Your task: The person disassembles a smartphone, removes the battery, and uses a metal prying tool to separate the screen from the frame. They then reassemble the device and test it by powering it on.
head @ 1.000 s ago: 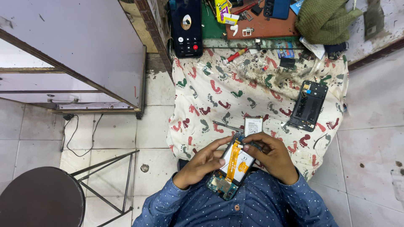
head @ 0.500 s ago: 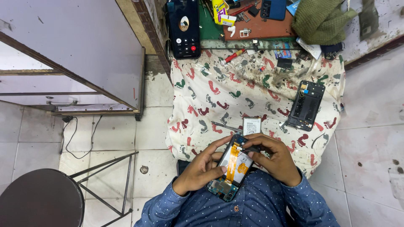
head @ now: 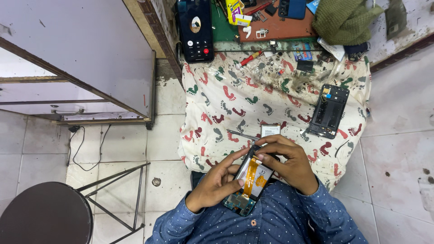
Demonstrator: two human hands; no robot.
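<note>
Both hands (head: pixel 253 174) grip opened phone (head: pixel 251 181); tweezers (head: pixel 242 134), batt. (head: pixel 270 131) just beyond.

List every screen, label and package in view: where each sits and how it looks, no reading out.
Phone with lit screen: top centre, black, upright, round picture, red button.
Yellow package: top, on green mat, small and boxy.
White label card: on the footprint cloth, just above the hands, rectangular.
Opened phone: in left hand and right hand, orange strip inside.
Black phone frame: cloth's right side.
</note>
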